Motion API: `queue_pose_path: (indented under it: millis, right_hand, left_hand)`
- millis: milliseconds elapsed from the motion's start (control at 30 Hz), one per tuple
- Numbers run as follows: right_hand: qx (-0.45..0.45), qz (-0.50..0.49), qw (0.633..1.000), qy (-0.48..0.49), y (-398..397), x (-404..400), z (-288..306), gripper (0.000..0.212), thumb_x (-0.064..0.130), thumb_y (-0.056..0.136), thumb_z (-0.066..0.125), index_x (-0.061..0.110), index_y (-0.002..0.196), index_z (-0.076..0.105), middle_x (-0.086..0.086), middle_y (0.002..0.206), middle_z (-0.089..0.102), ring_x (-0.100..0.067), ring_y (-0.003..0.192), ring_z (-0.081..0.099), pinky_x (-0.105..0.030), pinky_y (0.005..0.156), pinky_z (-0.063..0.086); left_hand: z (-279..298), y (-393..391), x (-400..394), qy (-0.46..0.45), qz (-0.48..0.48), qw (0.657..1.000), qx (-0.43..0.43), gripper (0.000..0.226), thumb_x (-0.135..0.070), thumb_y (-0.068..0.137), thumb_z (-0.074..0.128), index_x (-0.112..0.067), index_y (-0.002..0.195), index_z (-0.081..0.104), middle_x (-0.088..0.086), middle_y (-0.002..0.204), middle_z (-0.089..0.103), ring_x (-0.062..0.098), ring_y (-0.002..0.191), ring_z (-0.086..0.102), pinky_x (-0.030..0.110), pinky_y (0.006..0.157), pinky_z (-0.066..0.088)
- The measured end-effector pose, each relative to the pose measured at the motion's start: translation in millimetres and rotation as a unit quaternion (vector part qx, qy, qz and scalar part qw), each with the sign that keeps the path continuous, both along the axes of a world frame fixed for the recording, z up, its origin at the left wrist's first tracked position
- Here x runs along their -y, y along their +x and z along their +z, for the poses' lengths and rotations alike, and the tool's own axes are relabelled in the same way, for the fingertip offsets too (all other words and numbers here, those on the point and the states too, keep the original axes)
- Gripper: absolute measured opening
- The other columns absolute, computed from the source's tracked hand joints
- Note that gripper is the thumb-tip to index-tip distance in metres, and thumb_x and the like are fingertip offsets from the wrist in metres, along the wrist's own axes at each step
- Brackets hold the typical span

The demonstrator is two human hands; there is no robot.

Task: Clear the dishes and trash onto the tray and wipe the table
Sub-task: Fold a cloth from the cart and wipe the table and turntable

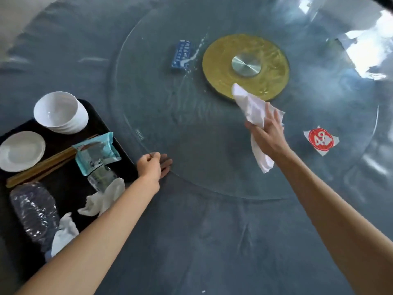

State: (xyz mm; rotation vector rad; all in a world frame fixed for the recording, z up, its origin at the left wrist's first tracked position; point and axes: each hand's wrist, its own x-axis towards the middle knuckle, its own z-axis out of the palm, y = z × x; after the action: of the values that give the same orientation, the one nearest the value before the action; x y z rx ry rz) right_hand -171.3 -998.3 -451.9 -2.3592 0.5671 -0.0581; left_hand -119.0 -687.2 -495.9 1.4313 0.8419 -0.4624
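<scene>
Right hand (269, 135): fingers curled round a crumpled white cloth (254, 111), apparently for wiping the glass turntable (191, 133) on the table (191, 241). Left hand (150, 165): pinches the turntable's near rim, likely to steady or turn it. Black tray (93, 116), at left: bowls, plate, chopsticks, bottles, wrappers; blue packet (180, 55) and red-and-white scrap (321, 140) remain on the glass.

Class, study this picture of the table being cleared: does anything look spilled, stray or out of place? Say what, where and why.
Yes. A white streak of liquid lies on the glass turntable beside the blue packet, like a spill not yet wiped. That packet and a torn red-and-white wrapper lie on the glass, not on the black tray.
</scene>
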Motion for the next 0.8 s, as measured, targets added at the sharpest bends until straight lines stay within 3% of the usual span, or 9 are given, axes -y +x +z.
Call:
queue_pose_path:
  millis: [100,233,433,533,600,633,667,733,800]
  right_hand:
    - [-0.120,0.093,0.976,-0.153,5,-23,-49,0.058,0.079,0.092,0.034,0.072,0.145,0.011,0.011,0.170,-0.014,-0.021,0.153,-0.022,-0.066,0.120,-0.006]
    - [-0.118,0.139,0.957,-0.226,7,-40,-76,0.063,0.076,0.092,0.024,0.073,0.147,-0.006,-0.005,0.173,-0.016,-0.034,0.157,-0.021,-0.061,0.125,-0.005]
    - [-0.055,0.314,0.925,-0.208,-65,-98,-68,0.084,0.032,0.082,0.042,0.065,0.153,0.014,-0.001,0.174,-0.006,-0.033,0.159,-0.014,-0.049,0.129,-0.004]
    - [-0.029,0.355,0.931,-0.085,-109,-99,-59,0.088,0.005,0.077,0.049,0.053,0.151,0.041,0.013,0.171,0.017,-0.018,0.160,-0.001,-0.034,0.129,-0.001]
    - [0.018,0.233,0.971,0.042,-131,-81,-47,0.079,-0.003,0.077,0.045,0.048,0.136,0.059,0.034,0.146,0.050,0.003,0.145,0.039,-0.024,0.120,0.029]
    - [0.059,0.113,0.988,0.090,-134,-71,-37,0.066,0.001,0.081,0.045,0.049,0.120,0.067,0.041,0.117,0.064,0.012,0.115,0.057,-0.022,0.101,0.047]
    - [0.108,-0.023,0.984,0.141,-130,-58,-28,0.050,0.007,0.084,0.045,0.047,0.099,0.073,0.036,0.087,0.067,0.013,0.083,0.059,-0.022,0.077,0.052]
    - [0.201,-0.257,0.912,0.247,-109,-28,-11,0.028,0.019,0.087,0.051,0.029,0.075,0.075,0.023,0.063,0.063,0.007,0.062,0.053,-0.022,0.061,0.050]
    - [0.263,-0.369,0.836,0.308,-81,6,7,0.023,0.027,0.090,0.060,0.020,0.075,0.075,0.018,0.069,0.071,0.000,0.066,0.063,-0.026,0.066,0.055]
  left_hand:
    - [-4,-2,-5,-0.029,0.010,1.000,0.003,0.003,-0.013,0.105,0.049,-0.014,0.108,0.050,0.003,0.094,0.071,0.018,0.076,0.072,0.032,0.076,0.056]
    - [-3,0,-5,-0.047,0.007,0.999,0.003,0.007,-0.012,0.105,0.049,-0.011,0.111,0.048,0.006,0.095,0.070,0.020,0.078,0.072,0.033,0.077,0.056]
    - [4,-9,-3,-0.065,-0.004,0.998,-0.021,0.007,-0.013,0.105,0.048,-0.010,0.111,0.047,0.006,0.096,0.070,0.018,0.079,0.072,0.030,0.070,0.056]
    - [5,-25,5,-0.072,-0.006,0.997,-0.032,0.004,-0.015,0.104,0.050,-0.013,0.101,0.048,0.005,0.097,0.072,0.016,0.075,0.072,0.030,0.068,0.056]
    - [4,-40,11,-0.087,-0.015,0.995,-0.044,0.009,-0.016,0.104,0.051,-0.015,0.096,0.048,0.003,0.096,0.074,0.015,0.075,0.073,0.029,0.068,0.057]
    - [2,-46,14,-0.103,-0.021,0.993,-0.053,0.009,-0.016,0.104,0.052,-0.015,0.096,0.049,0.003,0.096,0.075,0.016,0.078,0.073,0.029,0.070,0.057]
    - [2,-52,17,-0.120,-0.034,0.990,-0.066,0.007,-0.015,0.103,0.053,-0.014,0.097,0.051,0.004,0.097,0.075,0.017,0.081,0.074,0.029,0.071,0.057]
    - [0,-60,21,-0.133,-0.072,0.984,-0.096,0.002,-0.012,0.100,0.058,-0.011,0.098,0.058,0.008,0.098,0.076,0.021,0.085,0.073,0.031,0.073,0.058]
    - [0,-59,22,-0.113,-0.082,0.985,-0.103,0.004,-0.009,0.096,0.060,-0.008,0.094,0.063,0.010,0.095,0.076,0.022,0.083,0.072,0.030,0.074,0.058]
